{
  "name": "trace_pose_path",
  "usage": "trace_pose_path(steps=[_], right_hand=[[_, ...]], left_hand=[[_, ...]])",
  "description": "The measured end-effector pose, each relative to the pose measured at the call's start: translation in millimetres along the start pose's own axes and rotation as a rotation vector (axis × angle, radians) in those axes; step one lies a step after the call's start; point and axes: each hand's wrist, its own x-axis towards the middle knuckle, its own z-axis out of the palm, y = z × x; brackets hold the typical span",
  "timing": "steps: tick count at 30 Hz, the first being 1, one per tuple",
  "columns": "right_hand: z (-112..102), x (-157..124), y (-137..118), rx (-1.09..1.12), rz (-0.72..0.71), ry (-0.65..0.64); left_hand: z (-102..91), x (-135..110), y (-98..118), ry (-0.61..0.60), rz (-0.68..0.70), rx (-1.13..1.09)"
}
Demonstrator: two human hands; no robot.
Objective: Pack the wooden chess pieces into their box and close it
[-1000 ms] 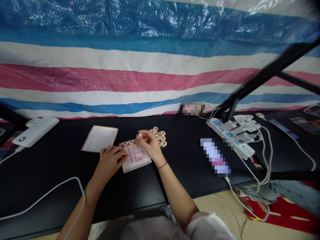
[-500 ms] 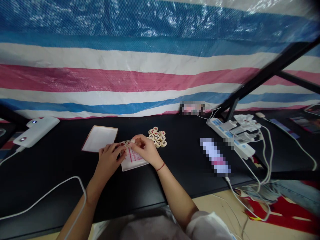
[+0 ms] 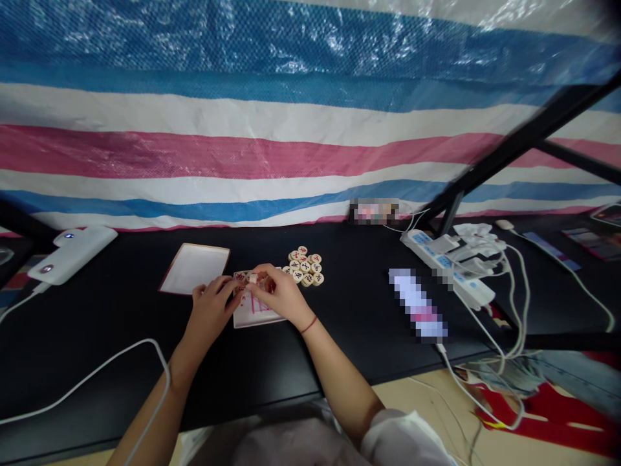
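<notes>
In the head view, leftmost, the shallow white-lined box lid with a brown rim [image 3: 196,268] lies on the black tabletop [image 3: 111,298] just beside your left hand [image 3: 211,307], where it was a second ago. Your left fingers are bent and close together, their tips now farther in over the far left part of the shallow white tray with pink drawn lines [image 3: 247,320]; you may be steadying pieces there, but whether they pinch anything cannot be told. A round cream piece with a red character [image 3: 239,276] shows by those tips. Your right hand [image 3: 281,294] has shifted left from the tray's far right corner, thumb and fingertips pinching a small cream disc [image 3: 253,278] above the tray. So both hands appear to be working at one spot, fingertips nearly meeting, while the heap of cream discs with red and black characters [image 3: 305,266], farther right, is less covered than before.
</notes>
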Motion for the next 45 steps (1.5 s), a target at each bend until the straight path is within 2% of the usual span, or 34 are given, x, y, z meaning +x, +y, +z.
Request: trace_pose_path(steps=[20,32,37,41,45], right_hand=[[2.3,1.1,3.8,-0.069,-0.11,-0.033],[2.7,0.3,-2.8,-0.123,-0.136,-0.043],[3.1,-0.6,-1.2,-0.253,-0.09,-0.022],[4.1,-2.0,-4.1,-0.416,-0.007,0.02],[10.1,-4.8,-8.0,-0.49,-0.076,-0.082]], left_hand=[[3.4,0.7,-3.4,0.021,0.033,-0.078],[-3.1,1.8,-0.9,0.091,-0.098,-0.084],[-2.2,1.4,-1.4,0.102,-0.108,-0.084],[-0.8,1.7,-2.8,0.164,-0.117,-0.066],[-0.2,1.5,-1.8,0.189,-0.147,-0.011]])
